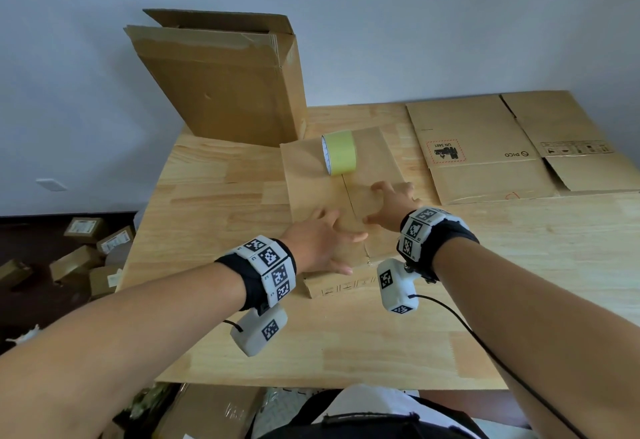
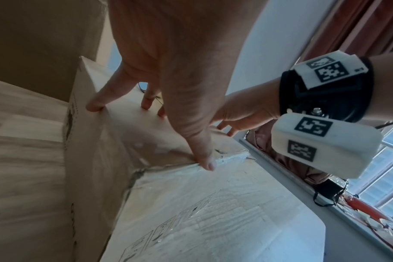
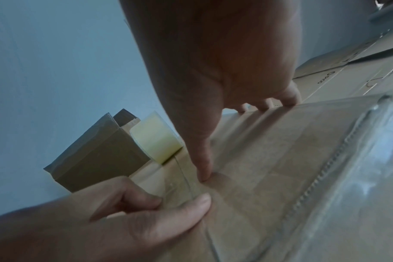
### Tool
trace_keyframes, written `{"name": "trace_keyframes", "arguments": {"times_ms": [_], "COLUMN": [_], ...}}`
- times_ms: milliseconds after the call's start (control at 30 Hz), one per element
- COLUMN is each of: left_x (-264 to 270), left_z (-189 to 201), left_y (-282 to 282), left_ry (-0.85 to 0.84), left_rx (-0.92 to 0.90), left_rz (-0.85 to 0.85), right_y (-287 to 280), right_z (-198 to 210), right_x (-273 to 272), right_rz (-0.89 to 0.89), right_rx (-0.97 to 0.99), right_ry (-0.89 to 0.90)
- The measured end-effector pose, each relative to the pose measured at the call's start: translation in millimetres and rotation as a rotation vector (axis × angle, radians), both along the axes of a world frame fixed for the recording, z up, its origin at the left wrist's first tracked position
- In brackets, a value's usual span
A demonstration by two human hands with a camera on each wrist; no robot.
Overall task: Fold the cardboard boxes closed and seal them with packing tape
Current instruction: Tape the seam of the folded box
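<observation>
My left hand [image 1: 320, 242] and right hand [image 1: 393, 204] lie flat, fingers spread, pressing down the top flaps of a brown cardboard box [image 1: 311, 178] on the pale wooden table [image 1: 221, 196], one hand either side of the centre seam. Just beyond my fingers, a roll of yellow-green packing tape [image 1: 340, 152] stands on edge on the box top. Farther left a tall open carton [image 1: 225, 81] leans near the wall; flattened printed cartons [image 1: 485, 147] lie far right.

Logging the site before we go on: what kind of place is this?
Probably a small makeshift packing room: a pale wooden table against a bare wall, flattened brown cardboard boxes waiting on it, and small labelled parcels heaped on the dark floor.
</observation>
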State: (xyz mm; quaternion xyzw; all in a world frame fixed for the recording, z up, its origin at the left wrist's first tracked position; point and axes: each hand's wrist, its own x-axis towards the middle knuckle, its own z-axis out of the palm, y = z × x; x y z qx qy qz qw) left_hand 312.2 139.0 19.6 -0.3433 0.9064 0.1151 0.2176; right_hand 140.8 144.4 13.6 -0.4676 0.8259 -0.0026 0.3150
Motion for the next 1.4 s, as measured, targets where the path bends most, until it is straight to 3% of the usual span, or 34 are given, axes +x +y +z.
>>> {"name": "trace_keyframes", "arguments": {"times_ms": [233,333,433,533,633,967,1400], "left_x": [1,2,3,4,5,4,4], "left_z": [5,7,8,9,9,5,2], "left_y": [3,3,3,3,2,-1,2], "left_ry": [0.033,0.058,0.066,0.059,0.057,0.041,0.052], "left_rx": [-0.010,0.013,0.007,-0.009,-0.006,-0.022,-0.027], "left_rz": [-0.012,-0.006,-0.033,-0.067,-0.054,-0.061,-0.058], "right_y": [-7,-16,-28,-43,-60,-78,-72], "right_z": [10,20,35,42,37,9,30], "right_x": [-9,-12,-11,-2,7,1,6], "right_rz": [0.024,0.009,-0.027,-0.155,-0.210,-0.169,-0.126], "right_rx": [-0.030,-0.201,-0.376,-0.426,-0.432,-0.389,-0.324], "right_ry": [-0.049,-0.051,-0.242,-0.499,-0.611,-0.566,-0.627]}}
